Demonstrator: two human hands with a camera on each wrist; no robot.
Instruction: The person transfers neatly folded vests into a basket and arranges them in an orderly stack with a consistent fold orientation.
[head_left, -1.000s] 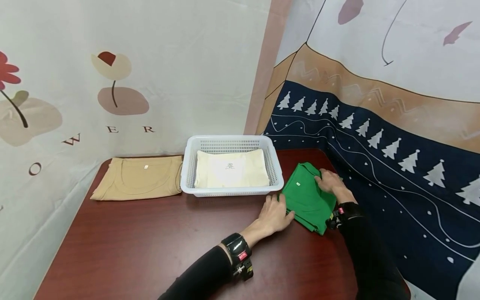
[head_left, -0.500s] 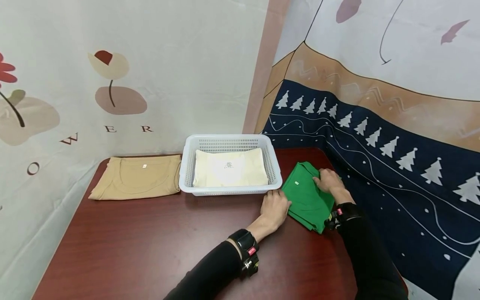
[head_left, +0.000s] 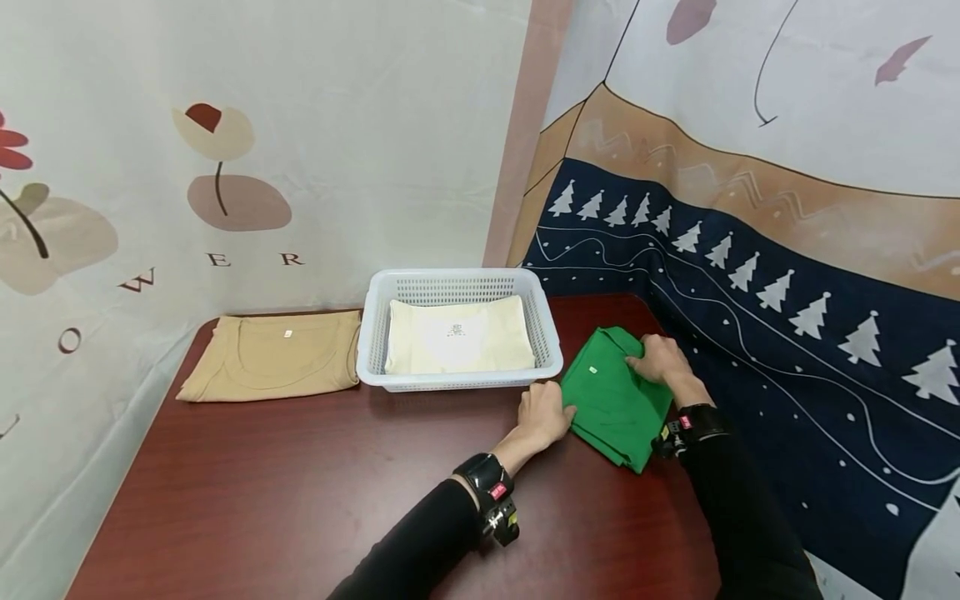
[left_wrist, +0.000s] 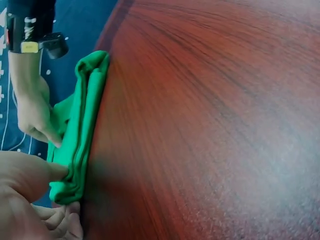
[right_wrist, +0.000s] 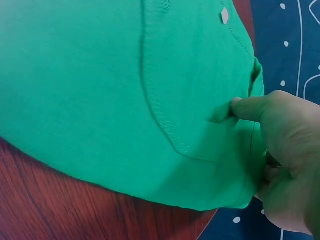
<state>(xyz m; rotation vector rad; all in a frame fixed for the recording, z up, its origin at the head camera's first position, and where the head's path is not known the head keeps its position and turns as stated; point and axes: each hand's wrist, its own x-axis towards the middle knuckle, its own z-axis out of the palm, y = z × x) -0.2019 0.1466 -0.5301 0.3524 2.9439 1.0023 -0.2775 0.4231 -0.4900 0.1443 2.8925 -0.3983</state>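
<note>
A folded green T-shirt (head_left: 617, 404) lies on the table's right side, turned at an angle, with a small white label at its neckline. My left hand (head_left: 543, 414) pinches its left edge; in the left wrist view the thumb lies on top of the layered fold (left_wrist: 80, 135) and the fingers are low at its end. At the opposite edge my right hand (head_left: 663, 365) grips the shirt. The right wrist view shows that thumb pressing a dent into the green cloth (right_wrist: 195, 100), while the other fingers curl under the edge, partly hidden.
A white plastic basket (head_left: 459, 382) holding a folded cream garment (head_left: 461, 337) stands left of the green shirt, close to the left hand. Farther left lies a folded tan T-shirt (head_left: 281, 354). Printed cloth hangings (head_left: 750, 358) border the reddish-brown table (head_left: 300, 483) at back and right.
My left hand has gone from spread fingers at the shirt's left edge to a pinch on it. My right hand keeps its grip, and the shirt has barely shifted.
</note>
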